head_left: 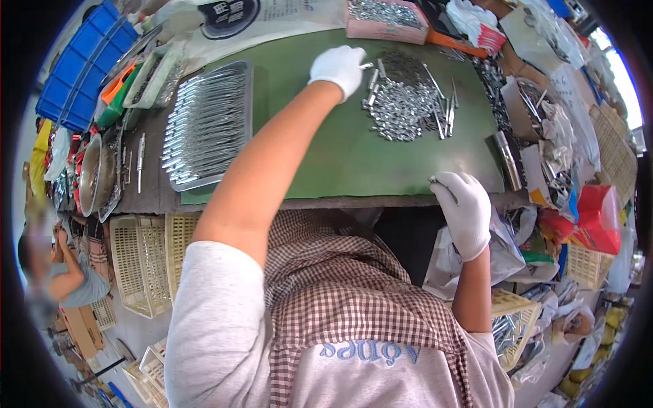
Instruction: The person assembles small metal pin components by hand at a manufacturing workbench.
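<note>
My left hand (338,68), in a white glove, reaches far across the green mat (326,163) and pinches a small metal part at the left edge of a heap of shiny metal parts (403,102). My right hand (466,211), also gloved, sits at the near edge of the table. Its fingertips are closed on a small metal piece just above the mat's front edge. Left of my outstretched arm lies a metal tray (178,178) lined with rows of slim metal pieces.
A pink box of metal parts (384,20) stands at the back. Blue crates (81,68) and bowls sit at the left, a metal cylinder (507,160), bags and baskets at the right. Cream plastic baskets (146,262) stand on the floor. Another person (61,272) sits lower left.
</note>
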`<state>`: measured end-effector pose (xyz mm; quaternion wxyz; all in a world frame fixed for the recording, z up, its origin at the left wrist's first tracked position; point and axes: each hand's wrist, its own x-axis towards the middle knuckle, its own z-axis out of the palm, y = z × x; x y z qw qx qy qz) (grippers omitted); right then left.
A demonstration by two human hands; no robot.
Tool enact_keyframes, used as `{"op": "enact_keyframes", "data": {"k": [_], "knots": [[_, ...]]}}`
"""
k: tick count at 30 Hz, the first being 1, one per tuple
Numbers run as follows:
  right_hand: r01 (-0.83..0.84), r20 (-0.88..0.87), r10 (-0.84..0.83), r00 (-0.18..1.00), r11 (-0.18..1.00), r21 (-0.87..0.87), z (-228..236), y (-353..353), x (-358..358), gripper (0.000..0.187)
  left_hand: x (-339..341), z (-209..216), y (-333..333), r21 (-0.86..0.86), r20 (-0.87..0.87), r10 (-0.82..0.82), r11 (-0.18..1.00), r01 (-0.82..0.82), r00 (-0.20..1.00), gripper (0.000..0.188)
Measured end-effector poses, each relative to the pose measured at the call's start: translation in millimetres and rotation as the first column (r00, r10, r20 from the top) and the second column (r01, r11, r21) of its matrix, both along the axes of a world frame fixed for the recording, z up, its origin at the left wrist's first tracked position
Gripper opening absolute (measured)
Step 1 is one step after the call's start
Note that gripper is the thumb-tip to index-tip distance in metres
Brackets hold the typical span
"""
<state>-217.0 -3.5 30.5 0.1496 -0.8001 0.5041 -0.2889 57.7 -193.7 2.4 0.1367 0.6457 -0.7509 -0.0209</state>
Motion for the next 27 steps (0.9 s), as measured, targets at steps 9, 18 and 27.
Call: {"op": "enact_keyframes", "data": {"k": [9,18,27], "knots": [[-0.092,-0.091,0.078,0.993,0.983,-0.159,-29,-22,-1,0.018,-48,16,168,-0.137,-0.187,-0.444,0.895,0.424,0.876,0.023],[-0.117,-0.104,0.105,0.989,0.986,-0.116,-28,-23,-1,0.012,-63,-10,190,-0.252,-0.362,-0.326,0.936,0.245,0.873,0.013],[-0.131,-0.134,0.113,0.985,0.983,-0.131,-27,-25,2,0.012,-61,-10,189,-0.234,-0.392,-0.323,0.941,0.246,0.861,0.012]]}}
